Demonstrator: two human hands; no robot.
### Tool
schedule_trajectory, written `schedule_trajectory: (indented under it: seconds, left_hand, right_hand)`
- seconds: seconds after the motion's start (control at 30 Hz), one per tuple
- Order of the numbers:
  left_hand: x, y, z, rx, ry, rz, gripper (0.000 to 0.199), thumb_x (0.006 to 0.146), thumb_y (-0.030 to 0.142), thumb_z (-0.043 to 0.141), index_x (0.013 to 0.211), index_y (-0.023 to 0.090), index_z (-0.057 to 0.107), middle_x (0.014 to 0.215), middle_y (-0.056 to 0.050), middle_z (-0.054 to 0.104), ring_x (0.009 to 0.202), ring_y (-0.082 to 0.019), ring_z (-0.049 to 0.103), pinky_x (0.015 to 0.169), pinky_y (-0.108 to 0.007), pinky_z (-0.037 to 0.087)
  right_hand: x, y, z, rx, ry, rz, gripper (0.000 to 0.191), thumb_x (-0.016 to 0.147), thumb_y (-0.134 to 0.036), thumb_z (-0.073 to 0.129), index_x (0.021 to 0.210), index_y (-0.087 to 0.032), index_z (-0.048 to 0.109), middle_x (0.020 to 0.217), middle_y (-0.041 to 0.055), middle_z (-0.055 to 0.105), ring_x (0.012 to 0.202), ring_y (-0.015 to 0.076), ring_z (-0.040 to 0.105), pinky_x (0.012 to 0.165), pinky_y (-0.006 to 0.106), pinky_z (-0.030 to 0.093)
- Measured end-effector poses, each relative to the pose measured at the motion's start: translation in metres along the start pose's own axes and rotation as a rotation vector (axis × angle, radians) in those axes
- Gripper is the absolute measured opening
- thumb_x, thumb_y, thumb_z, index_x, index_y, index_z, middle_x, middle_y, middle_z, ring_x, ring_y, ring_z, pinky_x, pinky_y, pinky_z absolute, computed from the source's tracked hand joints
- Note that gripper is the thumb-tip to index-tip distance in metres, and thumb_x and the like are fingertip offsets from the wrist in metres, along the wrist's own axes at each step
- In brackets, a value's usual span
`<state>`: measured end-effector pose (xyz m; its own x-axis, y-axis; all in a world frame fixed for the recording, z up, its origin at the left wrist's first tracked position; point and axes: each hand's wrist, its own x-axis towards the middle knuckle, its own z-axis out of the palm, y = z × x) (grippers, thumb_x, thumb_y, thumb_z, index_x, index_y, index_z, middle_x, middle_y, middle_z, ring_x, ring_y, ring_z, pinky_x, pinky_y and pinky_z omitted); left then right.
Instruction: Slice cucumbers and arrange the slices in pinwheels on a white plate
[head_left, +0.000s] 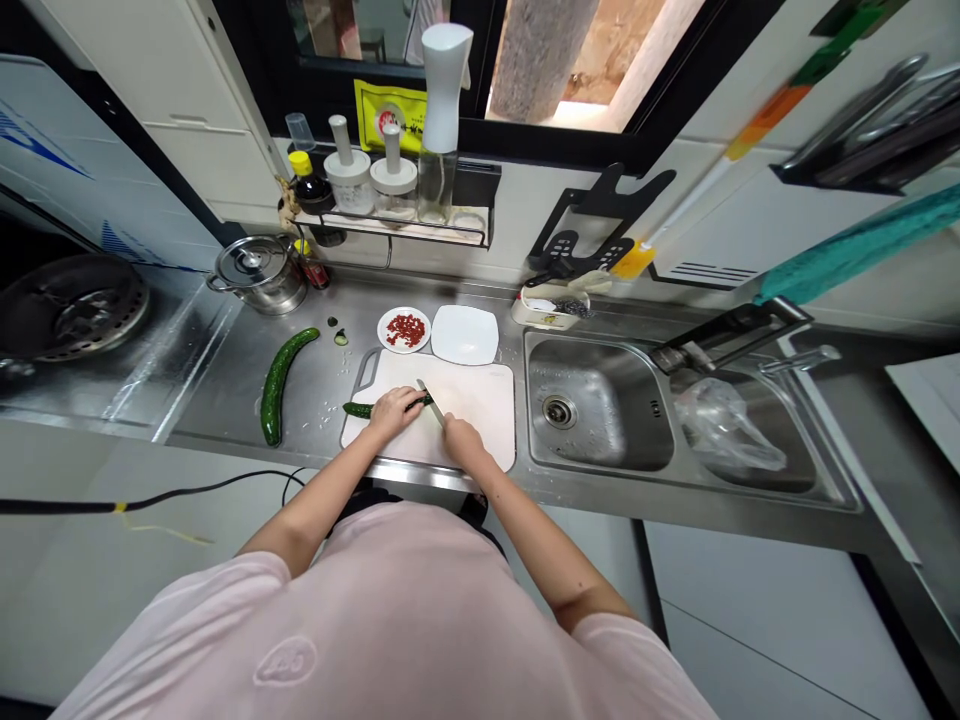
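A white cutting board lies on the steel counter, with a dark green cucumber across it. My left hand presses on the cucumber, its fingers closed over the part near the right end. In my right hand is a knife, gripped by its handle. The blade stands at the cucumber's right end, close to my left fingertips. A second, whole cucumber rests on the counter left of the board. Small cut-off cucumber ends lie behind it.
Behind the board sit a small plate of chopped red pieces and a white square plate. The sink is at the right, a lidded steel pot at the back left. A shelf carries jars and bottles.
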<state>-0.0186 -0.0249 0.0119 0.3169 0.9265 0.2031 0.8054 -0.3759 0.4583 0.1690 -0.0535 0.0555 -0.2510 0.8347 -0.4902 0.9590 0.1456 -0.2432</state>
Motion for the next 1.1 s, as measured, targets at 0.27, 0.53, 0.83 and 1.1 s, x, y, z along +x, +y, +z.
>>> schedule_trajectory:
  seconds: [0.27,0.53,0.83,1.1]
  left_hand:
    - [0.000,-0.001,0.002,0.008,-0.003,-0.006,0.028,0.089,0.034,0.050,0.112,0.026,0.064,0.101,-0.004,0.065,0.095,-0.017,0.059,0.084,-0.030,0.047]
    - [0.000,-0.002,0.001,-0.005,-0.010,-0.008,0.028,0.089,0.032,0.051,0.114,0.027,0.063,0.104,-0.003,0.065,0.097,-0.018,0.059,0.086,-0.030,0.047]
    - [-0.001,-0.003,0.002,0.003,-0.010,0.000,0.028,0.088,0.032,0.051,0.114,0.027,0.063,0.104,-0.003,0.065,0.097,-0.017,0.059,0.086,-0.030,0.047]
    - [0.000,-0.004,0.002,0.002,-0.006,0.001,0.028,0.089,0.034,0.050,0.113,0.027,0.063,0.103,-0.003,0.065,0.096,-0.017,0.059,0.086,-0.029,0.047]
  right_hand:
    - [0.012,-0.005,-0.004,0.008,0.007,-0.005,0.022,0.091,-0.010,0.036,0.111,-0.013,0.048,0.098,0.0143,0.065,0.091,0.0210,0.064,0.074,0.028,0.046]
    - [0.031,-0.017,-0.014,0.039,0.034,-0.031,0.025,0.091,-0.012,0.035,0.113,-0.013,0.047,0.100,0.0138,0.065,0.094,0.0216,0.064,0.075,0.028,0.045]
    - [0.035,-0.020,-0.018,0.057,0.030,-0.020,0.025,0.090,-0.011,0.037,0.114,-0.013,0.047,0.100,0.0128,0.066,0.093,0.0210,0.064,0.074,0.027,0.045]
    - [0.028,-0.013,-0.012,0.038,0.030,-0.021,0.024,0.091,-0.012,0.036,0.112,-0.014,0.048,0.100,0.0132,0.065,0.092,0.0216,0.064,0.074,0.028,0.045]
